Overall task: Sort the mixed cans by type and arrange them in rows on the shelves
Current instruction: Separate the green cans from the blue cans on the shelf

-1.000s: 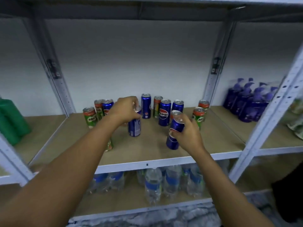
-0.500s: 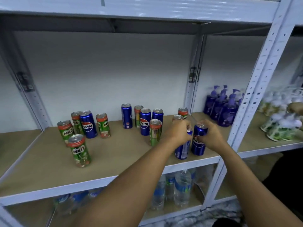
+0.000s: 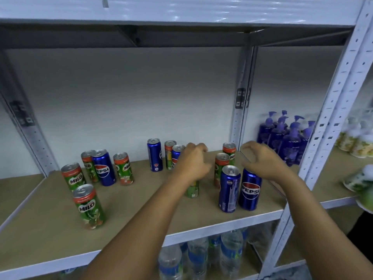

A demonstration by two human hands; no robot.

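Note:
Two blue Pepsi cans (image 3: 229,188) (image 3: 250,189) stand side by side near the front right of the wooden shelf (image 3: 141,211). My right hand (image 3: 260,160) hovers just above the right one, fingers loosely curled, holding nothing. My left hand (image 3: 192,160) floats empty over a green can (image 3: 192,188) that it partly hides. Green Milo cans (image 3: 88,206) (image 3: 73,176) (image 3: 123,168) and a Pepsi can (image 3: 103,167) stand at the left. More Pepsi (image 3: 154,154) and Milo cans (image 3: 229,150) stand at the back.
A white metal upright (image 3: 331,110) frames the shelf's right side. Purple pump bottles (image 3: 286,138) fill the neighbouring bay, with pale cups (image 3: 357,142) farther right. Water bottles (image 3: 201,257) stand on the shelf below. Another shelf board (image 3: 181,9) sits overhead.
Both hands carried a Pepsi can each to the front right, set them down together and let go. They now hover above, lifted clear of the cans.

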